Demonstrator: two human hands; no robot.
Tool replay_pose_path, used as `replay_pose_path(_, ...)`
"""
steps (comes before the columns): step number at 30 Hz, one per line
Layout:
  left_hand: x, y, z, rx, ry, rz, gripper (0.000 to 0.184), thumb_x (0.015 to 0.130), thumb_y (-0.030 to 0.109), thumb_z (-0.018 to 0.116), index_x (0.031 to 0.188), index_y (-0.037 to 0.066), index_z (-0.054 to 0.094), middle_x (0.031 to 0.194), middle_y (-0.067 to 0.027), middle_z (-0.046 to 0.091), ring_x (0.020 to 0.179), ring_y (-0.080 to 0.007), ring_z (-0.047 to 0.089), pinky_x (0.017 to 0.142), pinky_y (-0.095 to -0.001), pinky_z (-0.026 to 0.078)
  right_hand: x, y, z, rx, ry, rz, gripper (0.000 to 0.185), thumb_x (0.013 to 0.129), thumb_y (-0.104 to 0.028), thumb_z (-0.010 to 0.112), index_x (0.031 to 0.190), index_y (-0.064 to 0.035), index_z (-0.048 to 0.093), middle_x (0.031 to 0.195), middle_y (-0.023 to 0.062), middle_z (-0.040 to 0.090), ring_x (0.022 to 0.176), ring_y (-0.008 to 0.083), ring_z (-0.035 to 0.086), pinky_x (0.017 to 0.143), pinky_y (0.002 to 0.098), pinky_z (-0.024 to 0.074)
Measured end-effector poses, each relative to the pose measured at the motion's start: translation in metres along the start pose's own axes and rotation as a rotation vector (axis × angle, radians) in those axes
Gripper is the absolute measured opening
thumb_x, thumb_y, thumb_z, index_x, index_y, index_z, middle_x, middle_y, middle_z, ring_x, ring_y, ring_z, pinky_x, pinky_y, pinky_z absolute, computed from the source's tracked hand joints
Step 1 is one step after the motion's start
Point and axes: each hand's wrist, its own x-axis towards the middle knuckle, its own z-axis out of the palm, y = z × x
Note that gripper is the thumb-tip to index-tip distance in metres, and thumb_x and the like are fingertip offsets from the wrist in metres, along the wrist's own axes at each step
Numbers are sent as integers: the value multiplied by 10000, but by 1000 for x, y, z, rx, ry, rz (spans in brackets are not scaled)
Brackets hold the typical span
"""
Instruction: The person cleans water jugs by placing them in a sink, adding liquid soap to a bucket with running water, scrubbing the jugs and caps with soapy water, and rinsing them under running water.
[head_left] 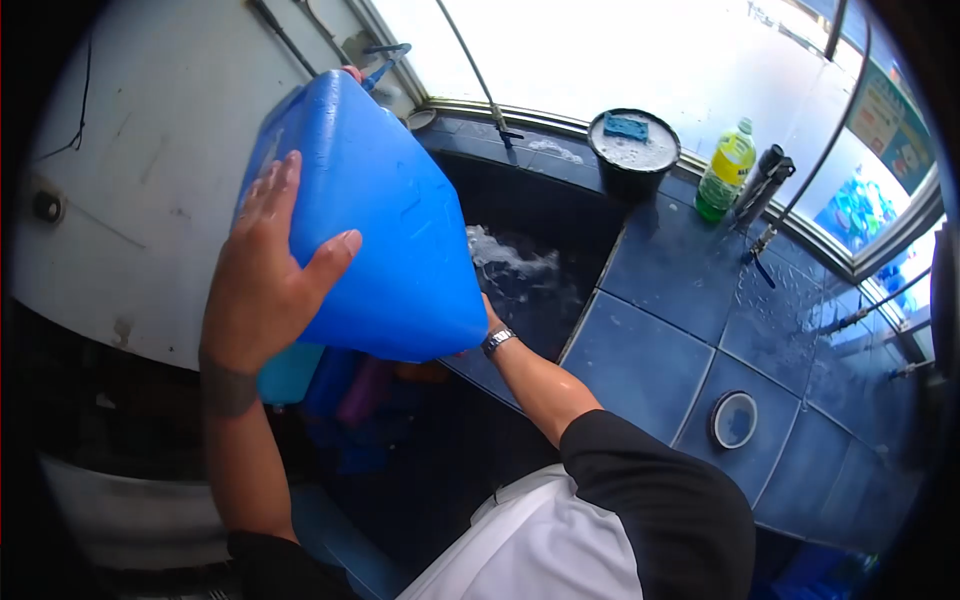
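Observation:
A large blue plastic water jug (380, 220) is held up tilted between both of my hands, over the near left side of a dark sink basin (560, 210). My left hand (265, 270) presses on the jug's left face, with its fingers along the edge and the thumb spread apart. From below and to the right, my right hand (490, 318) supports the jug; most of its fingers are hidden behind it. A metal watch (498, 340) is on my right wrist. White foamy water (510, 255) shows in the basin just beyond the jug.
On the blue tiled counter (640, 340) stand a black bucket (632, 180) of suds with a blue sponge (626, 126), a green-yellow bottle (725, 170) and a small round lid (734, 419). Thin pipes with valves (762, 243) run down by the window. A white panel (130, 180) is at left.

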Motion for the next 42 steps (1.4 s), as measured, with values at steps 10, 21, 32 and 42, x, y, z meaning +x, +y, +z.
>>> replay_pose_path(10,-137,32,-74,-394,171,34,726,860,457,476,1441,87,247,1415,-238,326,1231,-369,427,974,-451,404,-145,-85,58,-83,-158,-182,285,924,-208,444,1114,-32,563,928,95,627,789,185,610,697,338,519)
replay_pose_path(21,-371,53,233,-1975,-443,-522,567,939,484,405,1306,54,434,1263,-91,499,1124,-220,475,974,-387,372,-520,-168,177,-860,148,-398,427,803,-138,636,1178,0,488,946,66,588,871,115,592,731,254,519)
replay_pose_path(32,-186,192,-15,-1102,-480,199,524,883,376,540,1235,-9,492,946,-96,610,819,-131,562,745,-265,463,-533,-100,184,-1591,123,-1093,227,859,-110,542,1049,-3,607,1069,172,619,977,289,586,826,375,477)
replay_pose_path(42,-193,383,-48,-751,-336,-51,436,793,150,648,1166,-52,549,914,-102,621,789,-97,560,707,-234,460,-562,-206,-162,-2453,643,-221,744,660,-512,681,1323,-289,427,1357,151,347,1243,399,306,844,648,335)
